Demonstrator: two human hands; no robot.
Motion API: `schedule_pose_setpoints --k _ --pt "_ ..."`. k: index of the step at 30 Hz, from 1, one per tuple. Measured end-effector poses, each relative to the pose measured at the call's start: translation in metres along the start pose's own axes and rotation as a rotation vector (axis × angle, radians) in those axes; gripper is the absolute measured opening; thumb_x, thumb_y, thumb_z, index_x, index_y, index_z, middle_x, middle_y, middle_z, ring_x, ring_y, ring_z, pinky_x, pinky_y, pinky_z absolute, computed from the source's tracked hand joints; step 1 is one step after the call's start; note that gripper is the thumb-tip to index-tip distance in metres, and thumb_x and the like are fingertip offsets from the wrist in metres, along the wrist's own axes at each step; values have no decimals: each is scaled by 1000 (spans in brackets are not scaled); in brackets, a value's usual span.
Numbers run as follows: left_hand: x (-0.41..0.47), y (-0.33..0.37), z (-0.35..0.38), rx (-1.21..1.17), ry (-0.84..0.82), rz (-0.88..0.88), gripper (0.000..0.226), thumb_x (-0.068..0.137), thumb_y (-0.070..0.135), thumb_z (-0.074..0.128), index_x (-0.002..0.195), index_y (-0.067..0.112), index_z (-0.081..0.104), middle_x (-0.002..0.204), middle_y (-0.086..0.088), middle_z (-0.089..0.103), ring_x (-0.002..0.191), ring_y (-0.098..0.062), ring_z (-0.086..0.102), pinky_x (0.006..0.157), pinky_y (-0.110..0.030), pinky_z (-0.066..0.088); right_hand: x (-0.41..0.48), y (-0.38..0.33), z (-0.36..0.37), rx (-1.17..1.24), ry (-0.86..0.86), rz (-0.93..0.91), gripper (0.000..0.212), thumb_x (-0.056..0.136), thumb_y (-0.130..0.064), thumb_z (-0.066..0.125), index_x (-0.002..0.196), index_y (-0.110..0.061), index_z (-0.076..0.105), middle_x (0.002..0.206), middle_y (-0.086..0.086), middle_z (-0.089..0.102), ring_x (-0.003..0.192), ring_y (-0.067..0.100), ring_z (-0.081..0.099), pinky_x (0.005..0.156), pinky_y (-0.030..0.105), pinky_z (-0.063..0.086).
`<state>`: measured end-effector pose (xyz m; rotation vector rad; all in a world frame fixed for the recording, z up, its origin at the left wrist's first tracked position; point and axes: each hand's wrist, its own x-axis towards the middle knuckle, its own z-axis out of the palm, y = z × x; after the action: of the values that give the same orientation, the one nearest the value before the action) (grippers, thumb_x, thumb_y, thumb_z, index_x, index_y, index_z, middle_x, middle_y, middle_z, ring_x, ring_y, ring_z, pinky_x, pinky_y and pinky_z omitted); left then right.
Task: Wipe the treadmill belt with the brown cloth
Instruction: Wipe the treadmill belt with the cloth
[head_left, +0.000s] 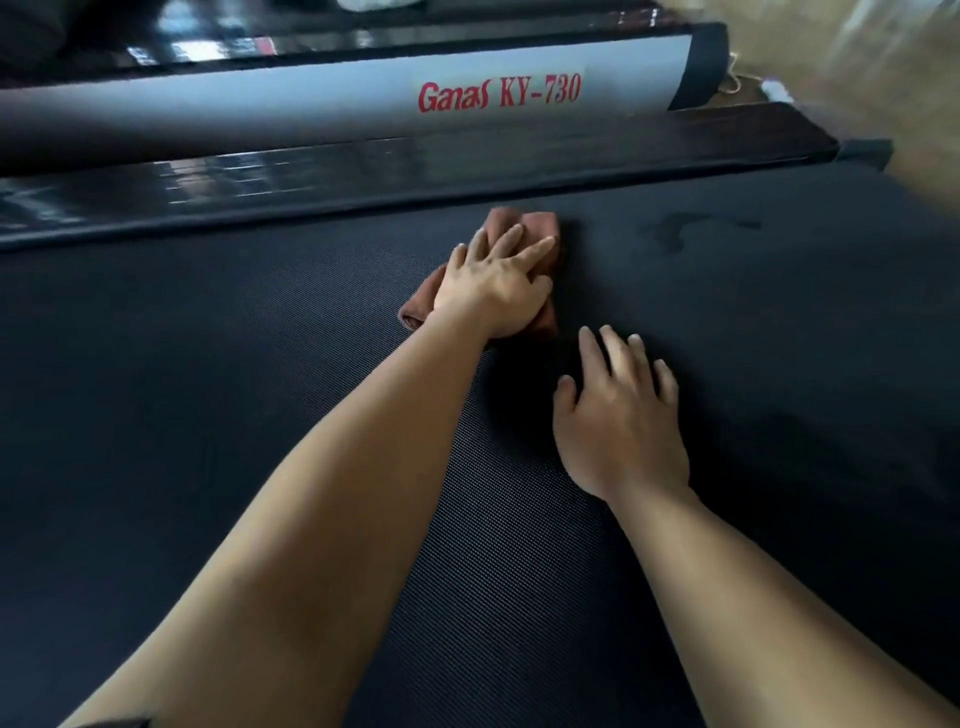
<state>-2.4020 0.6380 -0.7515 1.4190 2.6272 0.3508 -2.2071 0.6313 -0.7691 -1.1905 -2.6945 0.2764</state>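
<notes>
Head view: our left hand (493, 291), fingers spread, pressed the cloth (532, 224) onto the belt (208, 389); beside it, our right hand (618, 421) lay flat.

floor (831, 41): tan, blurred; cord (733, 79): pale, on floor, top right

Red lettering "Ganas KY-730" (500, 95) is printed on the grey, rounded side housing (260, 104) of the treadmill, upper centre of the frame. No other text is legible.
</notes>
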Motion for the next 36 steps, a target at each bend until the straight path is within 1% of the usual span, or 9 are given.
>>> schedule_pose_setpoints --k 4,7,10,12,17,24,28,31,36 --pt "-48 -5 2 -21 30 4 58 94 55 36 150 52 23 165 8 12 152 -24 4 122 -43 2 0 0 -1 2 -18 4 59 99 -38 32 154 -19 23 163 2 17 150 23 8 121 45 5" --pt "-99 -13 1 -27 30 -22 57 95 56 34 150 54 19 165 11 8 152 -21 0 122 -40 -1 -1 0 1 -16 -5 11 57 99 -39 31 153 -20 25 163 1 18 150 23 10 121 46 7" --pt "-142 -24 0 -5 19 -61 57 96 58 31 150 55 15 165 14 3 152 -18 -5 122 -39 -3 -2 -1 2 -20 14 4 56 99 -37 32 152 -18 29 161 3 22 150 25 14 120 48 10" --pt "-150 -26 1 -2 19 -81 57 95 58 30 149 57 13 165 15 3 152 -18 -5 123 -40 -2 -2 -1 2 -25 35 0 56 99 -37 34 151 -17 32 160 5 25 149 27 18 120 49 12" --pt "-125 -26 0 -8 54 -112 57 94 55 33 150 54 18 165 11 8 152 -22 1 123 -43 2 -3 -1 2 -29 48 -2 56 98 -37 33 150 -16 35 159 6 28 148 29 21 119 49 14" --pt "-32 -32 -7 -5 40 -151 58 94 52 32 151 50 22 166 7 10 152 -27 4 122 -46 3 -1 0 0 -14 9 -6 57 99 -38 32 152 -18 27 162 3 20 150 26 12 121 47 9" --pt "12 -28 -12 -13 15 -149 59 93 51 31 152 48 22 166 5 8 152 -28 2 122 -48 3 0 0 -1 -8 -21 -1 58 101 -40 25 155 -21 21 163 1 14 151 23 6 122 46 5" --pt "28 -25 -13 -7 0 -147 59 93 50 29 152 48 22 166 4 8 152 -29 1 121 -48 3 1 -1 -1 -23 -42 4 58 101 -40 21 156 -22 16 164 0 10 151 21 2 122 44 3" --pt "27 -25 -11 12 -1 -141 58 94 50 28 152 50 19 167 5 5 152 -29 -1 121 -48 3 0 -1 -2 -13 -54 12 59 100 -40 20 156 -22 15 164 -1 8 151 21 1 122 44 1"
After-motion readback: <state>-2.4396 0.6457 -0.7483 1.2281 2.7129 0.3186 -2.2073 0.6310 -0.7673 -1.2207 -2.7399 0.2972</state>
